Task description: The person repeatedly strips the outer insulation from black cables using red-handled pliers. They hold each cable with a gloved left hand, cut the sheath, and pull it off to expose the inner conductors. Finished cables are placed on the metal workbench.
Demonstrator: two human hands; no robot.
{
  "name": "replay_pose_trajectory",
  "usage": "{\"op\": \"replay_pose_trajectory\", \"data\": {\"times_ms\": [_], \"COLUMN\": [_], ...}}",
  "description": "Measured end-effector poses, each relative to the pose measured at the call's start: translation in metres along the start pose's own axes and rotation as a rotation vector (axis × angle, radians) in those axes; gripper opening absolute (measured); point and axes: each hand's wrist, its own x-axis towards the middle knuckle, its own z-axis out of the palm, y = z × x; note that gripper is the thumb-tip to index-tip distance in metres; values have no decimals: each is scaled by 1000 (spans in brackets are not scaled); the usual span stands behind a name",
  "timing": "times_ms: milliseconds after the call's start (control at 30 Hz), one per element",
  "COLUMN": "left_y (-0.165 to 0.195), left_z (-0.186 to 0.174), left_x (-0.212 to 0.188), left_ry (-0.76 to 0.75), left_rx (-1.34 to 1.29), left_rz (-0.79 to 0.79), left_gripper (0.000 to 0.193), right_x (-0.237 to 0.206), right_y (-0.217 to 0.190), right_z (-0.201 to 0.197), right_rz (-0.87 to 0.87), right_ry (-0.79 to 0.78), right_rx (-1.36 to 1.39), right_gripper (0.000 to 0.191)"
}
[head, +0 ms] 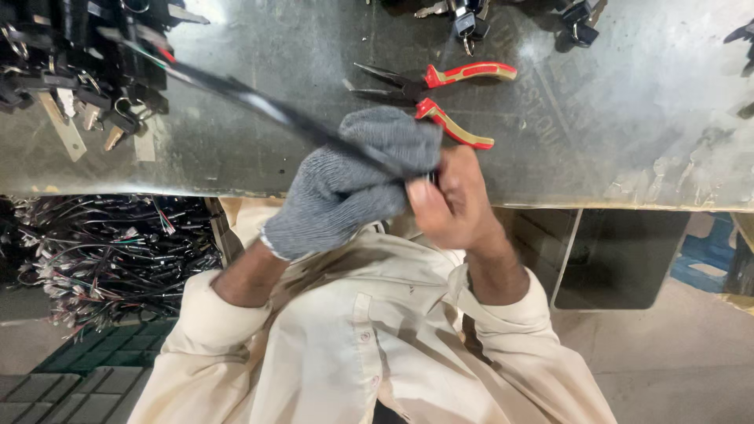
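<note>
Here a black cable (259,102) is being gripped over the counter (613,118) edge by both hands, gloved left hand (353,184) and bare right hand (452,196) closed together; best kept taut, clear of pliers (440,98).

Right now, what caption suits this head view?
Gloved left hand and bare right hand grip a black cable beside red-handled pliers.

black cable (259,102) motion-blurred, its near end hidden inside gloved left hand (357,184)

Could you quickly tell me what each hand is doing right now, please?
Left hand: gloved in grey knit, fingers closed around a black cable.
Right hand: bare, fingers closed, pinching the same cable's end.
</note>
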Motion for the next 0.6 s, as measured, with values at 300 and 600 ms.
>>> {"op": "replay_pose_trajectory", "data": {"times_ms": [300, 600], "left_y": [6, 0], "left_z": [5, 19], "left_x": [0, 7], "left_ry": [11, 133], "left_rx": [-78, 229], "left_rz": [-17, 40], "left_gripper": [25, 57], "right_x": [-17, 15], "right_y": [15, -17], "right_z": [1, 24], "right_rz": [284, 9], "right_ry": [-351, 231], "right_rx": [922, 227], "right_gripper": [61, 72]}}
